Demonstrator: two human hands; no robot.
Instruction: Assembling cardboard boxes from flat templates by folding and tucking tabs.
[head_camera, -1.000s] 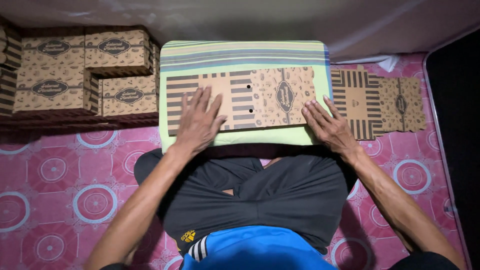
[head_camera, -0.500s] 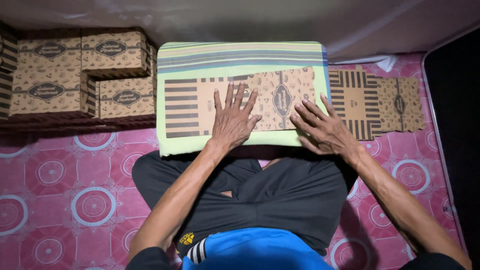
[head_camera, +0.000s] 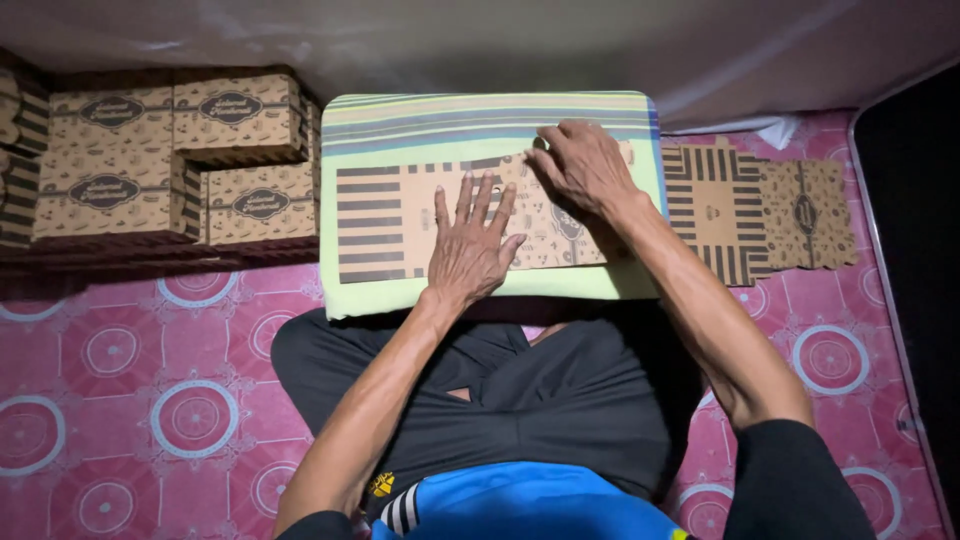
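Folded brown boxes (head_camera: 170, 160) are stacked at the left. The left hand (head_camera: 470, 250) presses flat, fingers spread, on the unfolded cardboard sheet (head_camera: 385, 220) lying on the striped cushion (head_camera: 480, 120); the right hand (head_camera: 585, 165) curls over its far edge.

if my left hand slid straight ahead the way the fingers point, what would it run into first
Probably nothing solid soon. The left hand lies flat on the flat cardboard box blank, fingers pointing away; ahead lie its far edge, then the striped cushion, then the pale sheet.
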